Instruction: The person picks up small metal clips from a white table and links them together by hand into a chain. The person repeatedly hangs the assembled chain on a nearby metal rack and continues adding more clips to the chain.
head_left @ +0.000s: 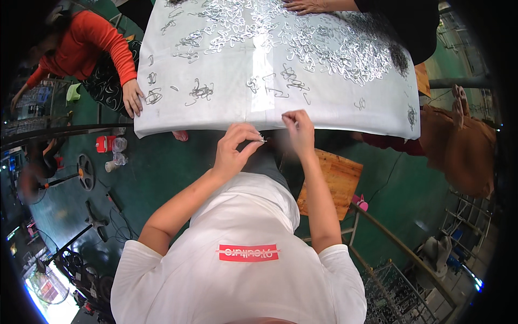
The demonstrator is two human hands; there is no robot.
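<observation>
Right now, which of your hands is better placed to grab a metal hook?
Probably the right hand: though blurry, it looks nearer the hooks, over the table. The left hand pinches something small and shiny.

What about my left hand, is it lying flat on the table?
No, your left hand is pinching a small shiny piece near the table.

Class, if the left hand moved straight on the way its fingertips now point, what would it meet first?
The left hand, pinching a small metal piece, points rightward, so it would probably meet the right hand first; depth is unclear, so it might pass above or below it.
</observation>
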